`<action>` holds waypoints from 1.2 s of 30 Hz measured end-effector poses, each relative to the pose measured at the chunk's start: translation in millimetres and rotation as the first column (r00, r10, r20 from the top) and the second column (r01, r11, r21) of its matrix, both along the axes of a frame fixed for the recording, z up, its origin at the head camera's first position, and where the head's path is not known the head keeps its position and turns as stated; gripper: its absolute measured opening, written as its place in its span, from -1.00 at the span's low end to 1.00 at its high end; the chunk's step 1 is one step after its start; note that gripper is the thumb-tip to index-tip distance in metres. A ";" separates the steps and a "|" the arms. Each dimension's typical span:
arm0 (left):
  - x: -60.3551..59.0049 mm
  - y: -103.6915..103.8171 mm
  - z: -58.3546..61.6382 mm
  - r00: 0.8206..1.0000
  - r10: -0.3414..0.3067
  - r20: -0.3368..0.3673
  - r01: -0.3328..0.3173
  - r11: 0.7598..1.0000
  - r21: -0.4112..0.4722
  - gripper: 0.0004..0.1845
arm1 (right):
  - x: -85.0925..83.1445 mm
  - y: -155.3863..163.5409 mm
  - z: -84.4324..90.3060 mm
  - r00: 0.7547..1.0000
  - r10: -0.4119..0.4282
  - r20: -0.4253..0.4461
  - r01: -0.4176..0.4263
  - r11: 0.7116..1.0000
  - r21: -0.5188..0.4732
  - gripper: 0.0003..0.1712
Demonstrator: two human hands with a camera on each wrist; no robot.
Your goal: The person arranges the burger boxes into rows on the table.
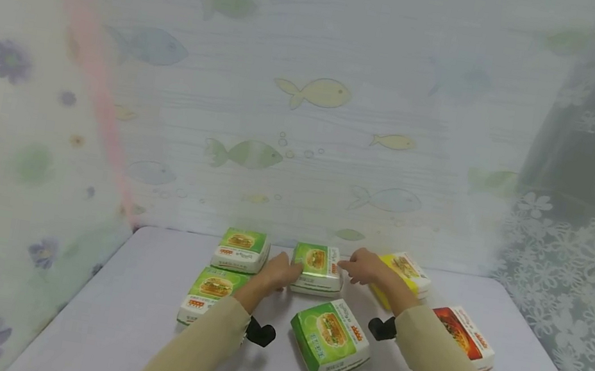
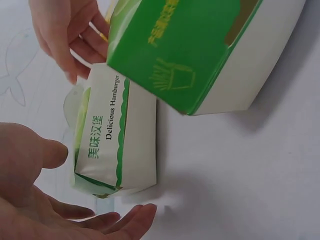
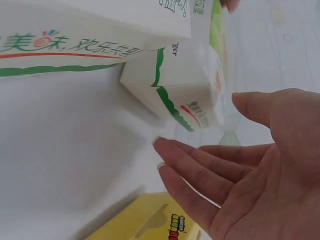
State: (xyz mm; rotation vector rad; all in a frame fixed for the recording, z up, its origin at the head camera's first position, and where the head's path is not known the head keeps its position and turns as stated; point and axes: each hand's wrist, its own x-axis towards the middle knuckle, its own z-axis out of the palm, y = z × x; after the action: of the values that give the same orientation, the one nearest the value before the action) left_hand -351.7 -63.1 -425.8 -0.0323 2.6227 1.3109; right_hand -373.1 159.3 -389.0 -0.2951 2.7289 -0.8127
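A green and white hamburger box (image 1: pixel 313 270) stands at the back middle of the table, between my two hands. My left hand (image 1: pixel 279 271) is at its left side, fingers relaxed and spread around that end in the left wrist view. On the other side, my right hand (image 1: pixel 363 266) is by the box's right end; the right wrist view shows its fingers (image 3: pixel 200 170) extended, with a small gap to the box. Nearer to me, a second green hamburger box (image 1: pixel 330 340) lies turned at an angle between my forearms.
Two more green hamburger boxes stand at left, one at the back (image 1: pixel 242 250) and one in front of it (image 1: pixel 210 292), partly behind my left arm. At right are a yellow box (image 1: pixel 403 273) and a red box (image 1: pixel 465 338). A printed curtain (image 1: pixel 303 147) hangs behind the table.
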 end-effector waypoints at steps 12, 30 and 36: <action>13.0 8.8 -3.4 0.998 -0.025 0.059 0.020 0.997 0.076 -0.35 | -9.7 -0.1 -10.9 0.998 0.048 0.036 -0.046 0.998 -0.051 -0.24; 3.0 10.8 3.2 0.997 0.059 0.059 -0.064 0.994 0.083 -0.52 | 3.2 1.4 -2.6 0.999 0.036 0.028 -0.035 0.997 -0.062 -0.60; -4.2 11.1 2.7 0.995 0.081 0.055 -0.085 0.993 0.080 -0.48 | 5.9 1.5 0.7 0.999 0.031 0.041 -0.030 0.999 -0.034 -0.50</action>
State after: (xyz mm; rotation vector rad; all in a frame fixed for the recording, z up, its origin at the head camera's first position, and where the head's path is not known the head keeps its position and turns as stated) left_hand -355.9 -51.9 -423.1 -0.1625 2.5467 1.4242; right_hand -367.2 160.8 -388.3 -0.3224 2.6684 -0.8479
